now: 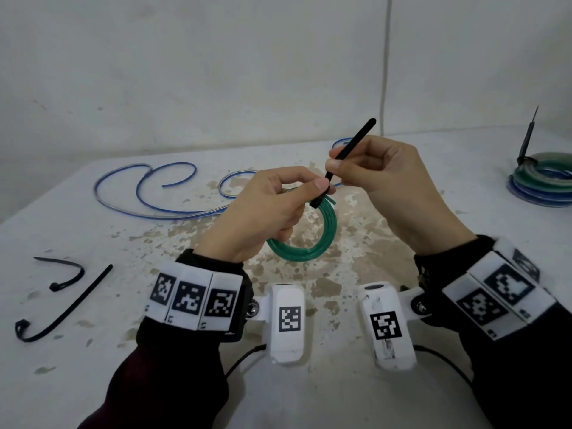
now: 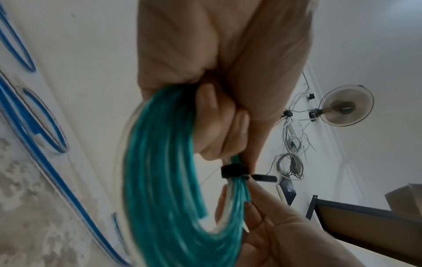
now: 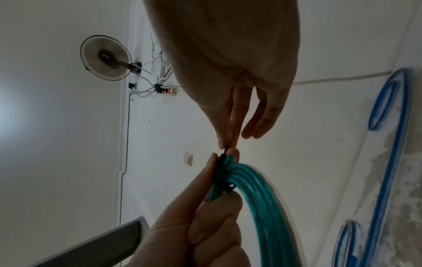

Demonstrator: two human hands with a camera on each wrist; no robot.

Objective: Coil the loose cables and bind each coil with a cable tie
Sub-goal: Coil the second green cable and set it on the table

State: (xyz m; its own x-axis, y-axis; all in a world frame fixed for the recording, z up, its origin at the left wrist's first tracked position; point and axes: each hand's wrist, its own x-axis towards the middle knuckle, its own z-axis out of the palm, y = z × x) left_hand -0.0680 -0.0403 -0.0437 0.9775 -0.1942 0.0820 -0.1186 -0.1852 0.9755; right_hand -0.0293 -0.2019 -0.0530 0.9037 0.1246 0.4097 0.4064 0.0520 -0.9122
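Observation:
A green cable coil (image 1: 312,243) hangs above the table, and my left hand (image 1: 272,209) grips its top between thumb and fingers. A black cable tie (image 1: 346,159) is looped round the coil's strands (image 2: 233,170), its tail sticking up to the right. My right hand (image 1: 371,168) pinches that tail between thumb and forefinger just above the coil. In the right wrist view the tie's loop (image 3: 222,173) sits tight against the green strands (image 3: 258,198). A loose blue cable (image 1: 148,193) lies uncoiled on the table behind the hands.
Two spare black cable ties (image 1: 65,274) (image 1: 62,308) lie at the table's left. A stack of bound coils (image 1: 544,181) with a tie tail sticking up sits at the far right. The white table (image 1: 93,366) has a worn brown patch in the middle; a wall stands behind.

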